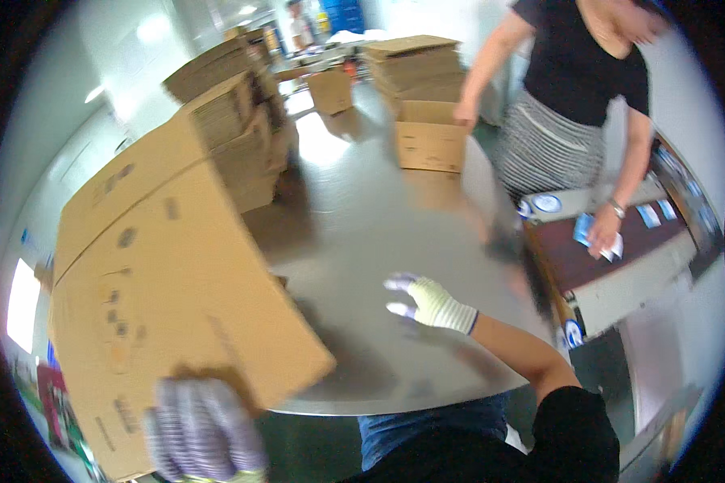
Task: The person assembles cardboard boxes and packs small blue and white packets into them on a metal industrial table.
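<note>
A polished grey metal table (pixel 379 233) stretches above a dark green floor (pixel 314 439), with a glossy white wall (pixel 56 153) and a glowing white rectangular panel (pixel 22 306) at left.

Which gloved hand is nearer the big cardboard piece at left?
Left: the left hand is against the big cardboard piece, low down; the right hand is apart, to its right.

I'm in a packing workshop: stacked flat cartons (pixel 416 68) on my metal table (pixel 358 229), a co-worker (pixel 576 76) beside a conveyor belt (pixel 562 251).
</note>
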The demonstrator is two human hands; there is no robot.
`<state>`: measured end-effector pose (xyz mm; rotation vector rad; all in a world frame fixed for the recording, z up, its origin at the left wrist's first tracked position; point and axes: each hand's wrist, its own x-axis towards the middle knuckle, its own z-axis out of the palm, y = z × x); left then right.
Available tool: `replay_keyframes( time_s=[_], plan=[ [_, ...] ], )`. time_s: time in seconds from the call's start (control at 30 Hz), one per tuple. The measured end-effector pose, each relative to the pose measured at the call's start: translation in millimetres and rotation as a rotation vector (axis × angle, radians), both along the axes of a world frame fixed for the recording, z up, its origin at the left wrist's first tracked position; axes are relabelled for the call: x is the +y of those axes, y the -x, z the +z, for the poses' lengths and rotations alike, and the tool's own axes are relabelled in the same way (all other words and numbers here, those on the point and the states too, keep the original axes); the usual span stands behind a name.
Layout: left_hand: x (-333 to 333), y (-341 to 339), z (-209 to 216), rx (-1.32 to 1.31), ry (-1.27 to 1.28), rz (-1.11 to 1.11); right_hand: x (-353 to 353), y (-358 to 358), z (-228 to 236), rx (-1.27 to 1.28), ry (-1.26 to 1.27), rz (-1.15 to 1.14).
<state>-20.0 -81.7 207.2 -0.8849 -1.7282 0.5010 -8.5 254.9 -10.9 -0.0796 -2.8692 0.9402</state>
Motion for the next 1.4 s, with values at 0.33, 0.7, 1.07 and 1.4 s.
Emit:
replay_keyframes(
  time_s=[0.33,0.7,1.07,1.4],
  plan=[
    [112,20,-88,-1.413,-0.928,-0.789,114,-37,17,1.012,0.506,-0.815],
    [78,84,-152,-1.429,-1.511,-0.61,45,-65,49,0.787,0.484,-0.601],
    [51,125,-162,-1.359,-1.631,-0.506,-5,-73,95,0.499,0.671,-0.263],
    [43,63,-106,-2.114,-1.138,-0.758,1,-74,69,0.499,0.785,-0.142]
  ],
)
